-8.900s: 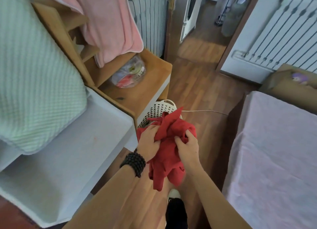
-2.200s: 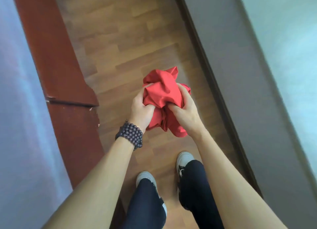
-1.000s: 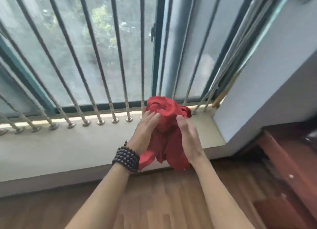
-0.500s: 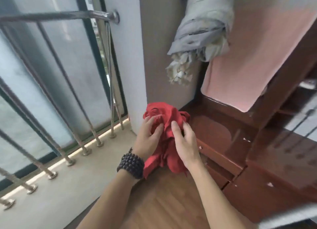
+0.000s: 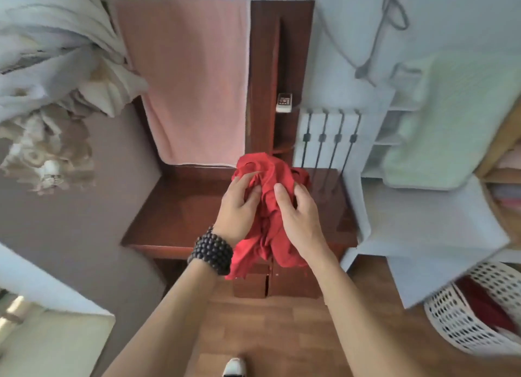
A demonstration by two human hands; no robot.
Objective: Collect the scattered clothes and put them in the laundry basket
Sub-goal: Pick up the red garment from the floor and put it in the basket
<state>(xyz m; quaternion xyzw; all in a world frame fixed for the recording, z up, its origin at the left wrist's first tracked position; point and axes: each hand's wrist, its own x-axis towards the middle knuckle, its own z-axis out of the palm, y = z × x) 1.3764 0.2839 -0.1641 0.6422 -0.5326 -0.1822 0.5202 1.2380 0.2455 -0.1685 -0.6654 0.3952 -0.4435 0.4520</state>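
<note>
A crumpled red garment (image 5: 267,176) is bunched at chest height between both hands. My left hand (image 5: 238,207), with a dark bead bracelet at the wrist, grips its left side. My right hand (image 5: 296,216) grips its right side. The white perforated laundry basket (image 5: 456,317) stands on the floor at the lower right, partly under a white shelf, with something red inside it.
A dark red-brown wooden desk (image 5: 174,221) stands straight ahead with a pink towel (image 5: 194,77) hanging behind it. A white radiator (image 5: 327,139) and a pale green towel (image 5: 451,117) are to the right. A bundled grey curtain (image 5: 50,66) hangs left. Wooden floor lies below.
The view has swung right from the barred window to the desk, and the laundry basket has come into sight at the lower right. Both hands still hold the red garment.
</note>
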